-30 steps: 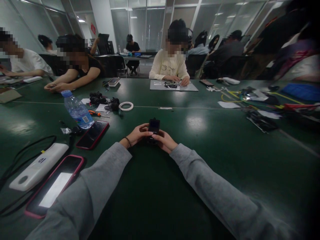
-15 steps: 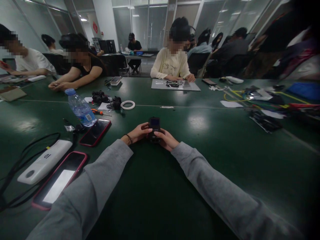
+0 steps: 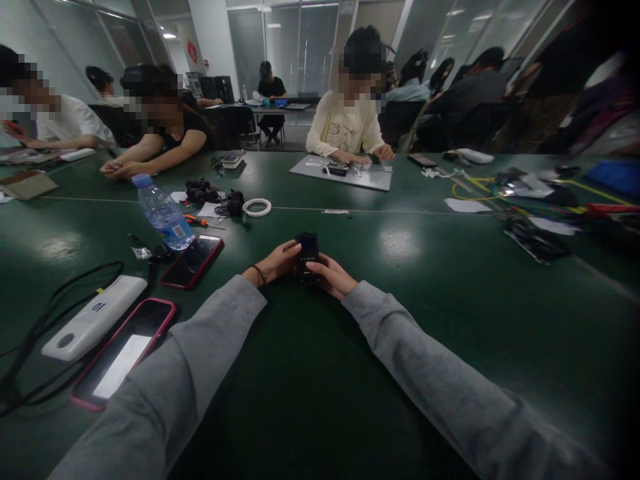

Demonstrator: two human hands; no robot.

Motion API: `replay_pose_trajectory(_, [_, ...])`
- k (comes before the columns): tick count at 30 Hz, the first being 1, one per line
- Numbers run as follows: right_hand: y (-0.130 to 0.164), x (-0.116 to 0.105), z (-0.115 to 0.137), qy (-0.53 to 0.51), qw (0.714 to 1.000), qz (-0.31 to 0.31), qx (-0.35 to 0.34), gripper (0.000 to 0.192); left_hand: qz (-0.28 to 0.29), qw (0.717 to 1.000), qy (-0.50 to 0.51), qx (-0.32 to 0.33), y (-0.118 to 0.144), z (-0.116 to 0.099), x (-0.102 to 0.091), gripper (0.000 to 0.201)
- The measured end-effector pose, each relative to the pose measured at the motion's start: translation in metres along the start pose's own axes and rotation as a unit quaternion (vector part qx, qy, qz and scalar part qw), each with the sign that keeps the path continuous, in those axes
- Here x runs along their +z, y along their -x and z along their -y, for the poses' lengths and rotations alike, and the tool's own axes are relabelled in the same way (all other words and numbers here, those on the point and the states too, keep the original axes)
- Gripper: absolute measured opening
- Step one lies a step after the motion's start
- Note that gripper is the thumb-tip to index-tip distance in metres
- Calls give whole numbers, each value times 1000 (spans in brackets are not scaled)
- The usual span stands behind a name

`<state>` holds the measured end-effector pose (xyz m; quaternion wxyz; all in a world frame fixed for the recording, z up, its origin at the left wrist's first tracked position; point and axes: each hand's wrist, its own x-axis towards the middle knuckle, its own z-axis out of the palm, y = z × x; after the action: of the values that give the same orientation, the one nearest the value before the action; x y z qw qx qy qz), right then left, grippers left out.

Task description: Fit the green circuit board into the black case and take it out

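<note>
A small black device (image 3: 307,248) stands upright on the dark green table (image 3: 425,313), held between both my hands. My left hand (image 3: 277,263) grips its left side, thumb resting near the top. My right hand (image 3: 334,277) closes around its lower right side. Both my arms wear grey sleeves, and a dark band circles my left wrist. The device's lower part is hidden by my fingers.
To the left lie a red-cased phone (image 3: 193,261), a pink-cased phone (image 3: 123,353), a white power bank (image 3: 93,317) with black cable, and a water bottle (image 3: 163,213). A tape ring (image 3: 257,207) and black parts sit further back. Several people work across the table; cables clutter the right.
The view has shifted slightly, so everything sits a little higher and to the right. My hands stay on the black device, which looks tilted a touch more.
</note>
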<state>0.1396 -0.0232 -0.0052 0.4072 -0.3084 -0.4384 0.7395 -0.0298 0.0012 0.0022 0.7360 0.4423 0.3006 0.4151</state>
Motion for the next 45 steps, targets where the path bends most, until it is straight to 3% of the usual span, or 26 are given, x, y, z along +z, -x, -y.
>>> replay_pose_trajectory(4, [-1,1,-1,1,1000,-9,-3,46,-15,1000,18,6,1,-2,5,60])
replay_pose_trajectory(11, [0,2,1,-6,1000,-3,-7,50,87,996,18,4,8,-7,5,72])
replay_pose_trajectory(19, [-1,2,-2,6,1000,-12,-19,51,101,995,21,11,10,-11,9,83])
replay_pose_trajectory(45, [-3,0,-5,2,999,-13,-34,52,55,998,18,26,8,-6,19,70])
